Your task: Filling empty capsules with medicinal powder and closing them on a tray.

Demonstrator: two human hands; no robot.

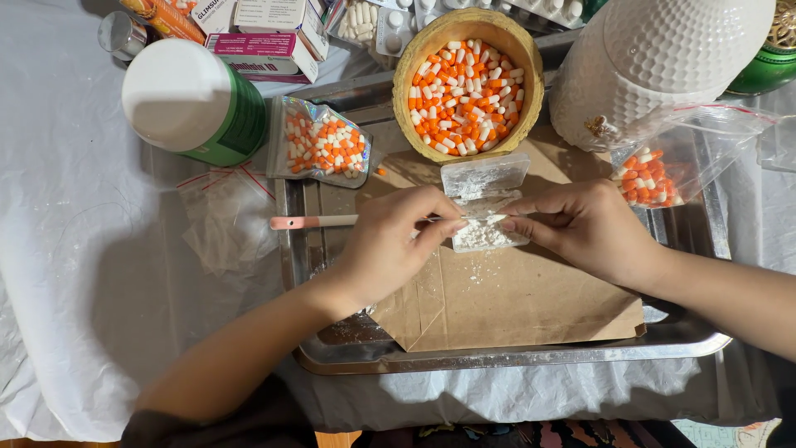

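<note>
Left hand [390, 241] and right hand [584, 228] meet fingertip to fingertip, both pinching small capsule [485, 218]; whether it is shut or pulled in halves, cannot tell. Capsule sits right above small clear bag of white powder [487, 234] on brown paper [506, 294].

Keep your pinch low over bag so spill lands on paper. Grip light; shell likely crushes easily. Pink-handled tool [311, 221] lies under left fingers, don't knock it.

Wooden bowl of orange-white capsules [467, 83] just behind. Filled pouch [319, 143] to left, steel tray [497, 357] beneath all.
</note>
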